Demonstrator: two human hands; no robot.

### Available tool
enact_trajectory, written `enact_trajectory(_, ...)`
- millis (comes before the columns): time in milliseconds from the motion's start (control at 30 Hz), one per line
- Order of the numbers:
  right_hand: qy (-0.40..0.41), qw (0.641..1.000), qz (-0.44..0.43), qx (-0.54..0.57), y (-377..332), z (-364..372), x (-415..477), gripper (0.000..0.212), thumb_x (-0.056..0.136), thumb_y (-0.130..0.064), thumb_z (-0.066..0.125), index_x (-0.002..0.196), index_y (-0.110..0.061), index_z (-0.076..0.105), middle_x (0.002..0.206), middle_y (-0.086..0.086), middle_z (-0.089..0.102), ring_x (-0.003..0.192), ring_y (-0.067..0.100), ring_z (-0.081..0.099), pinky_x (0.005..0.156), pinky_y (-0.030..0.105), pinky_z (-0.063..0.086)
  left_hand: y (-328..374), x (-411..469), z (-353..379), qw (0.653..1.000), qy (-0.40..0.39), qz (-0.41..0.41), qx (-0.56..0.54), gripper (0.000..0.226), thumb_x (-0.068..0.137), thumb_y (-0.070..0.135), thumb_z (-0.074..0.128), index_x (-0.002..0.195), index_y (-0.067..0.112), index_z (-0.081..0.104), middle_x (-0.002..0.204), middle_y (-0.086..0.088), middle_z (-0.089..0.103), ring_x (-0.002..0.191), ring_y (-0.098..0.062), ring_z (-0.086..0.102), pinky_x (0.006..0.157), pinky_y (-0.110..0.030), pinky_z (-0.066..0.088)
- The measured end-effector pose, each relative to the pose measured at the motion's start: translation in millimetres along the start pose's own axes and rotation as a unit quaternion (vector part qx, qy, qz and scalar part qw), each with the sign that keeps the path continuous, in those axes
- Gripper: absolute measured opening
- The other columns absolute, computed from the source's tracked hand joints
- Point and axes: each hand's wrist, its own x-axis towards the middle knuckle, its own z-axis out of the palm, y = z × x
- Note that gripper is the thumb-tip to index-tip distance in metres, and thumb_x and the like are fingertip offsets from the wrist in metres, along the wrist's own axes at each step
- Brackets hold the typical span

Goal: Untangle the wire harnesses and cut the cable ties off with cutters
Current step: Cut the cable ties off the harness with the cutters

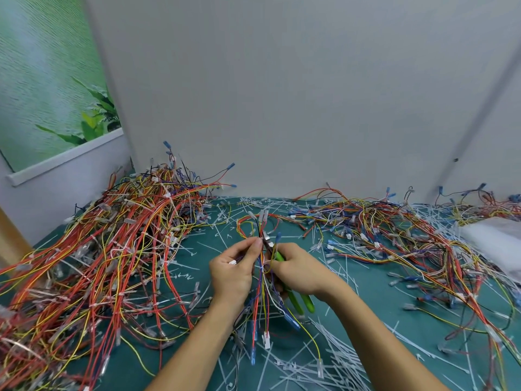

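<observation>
Centrally, L hand (231, 277) pinching harness (263, 277), R hand (298, 270) gripping cutters (308, 302), tangled wire pile (112, 249) at L, cut ties (338, 351) over mat (377, 309).

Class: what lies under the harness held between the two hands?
A teal mat strewn with cut white ties. The harness, left hand and right hand with cutters cover the spot directly beneath.

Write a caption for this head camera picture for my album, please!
Left hand pinches a wire harness while right hand holds green cutters.
</observation>
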Motion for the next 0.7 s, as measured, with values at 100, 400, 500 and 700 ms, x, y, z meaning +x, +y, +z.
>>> enact_trajectory(100,0.005,1.000,0.001,0.010,2.8,0.6,1.4,0.020,0.099,-0.008,0.045,0.079,-0.014,0.050,0.066,0.011,0.052,0.047,0.019,0.053,0.046,0.031,0.048,0.8,-0.2,-1.8,1.000,-0.004,0.003,0.006,0.010,0.077,0.017,0.083,0.085,0.023,0.080,0.073,0.003,0.075,0.060,0.000,0.061,0.065,-0.014,0.051)
enact_trajectory(400,0.010,0.999,0.009,0.031,8.2,2.7,3.5,0.030,0.099,-0.012,0.049,0.071,-0.021,0.054,0.068,0.011,0.053,0.044,0.020,0.052,0.045,0.032,0.046,1.9,-0.8,-2.7,1.000,-0.013,0.005,0.020,0.005,0.083,0.014,0.079,0.085,0.019,0.080,0.072,0.004,0.075,0.058,-0.003,0.060,0.062,-0.017,0.050)
enact_trajectory(500,0.009,1.000,0.004,0.017,6.1,2.9,2.3,0.027,0.100,-0.013,0.049,0.074,-0.021,0.054,0.067,0.009,0.053,0.045,0.019,0.054,0.045,0.032,0.048,2.8,-1.3,-3.2,1.000,-0.017,0.007,0.025,0.006,0.084,0.014,0.079,0.085,0.020,0.079,0.072,0.004,0.075,0.057,-0.002,0.060,0.060,-0.014,0.050)
enact_trajectory(700,-0.004,1.000,0.002,0.004,2.4,-2.2,-2.6,0.030,0.098,-0.009,0.047,0.071,-0.021,0.052,0.045,-0.010,0.053,0.041,0.010,0.055,0.043,0.025,0.049,3.2,-2.8,-2.7,0.999,-0.027,0.007,0.034,0.006,0.084,0.015,0.078,0.086,0.020,0.079,0.069,0.006,0.073,0.057,-0.002,0.060,0.060,-0.015,0.050)
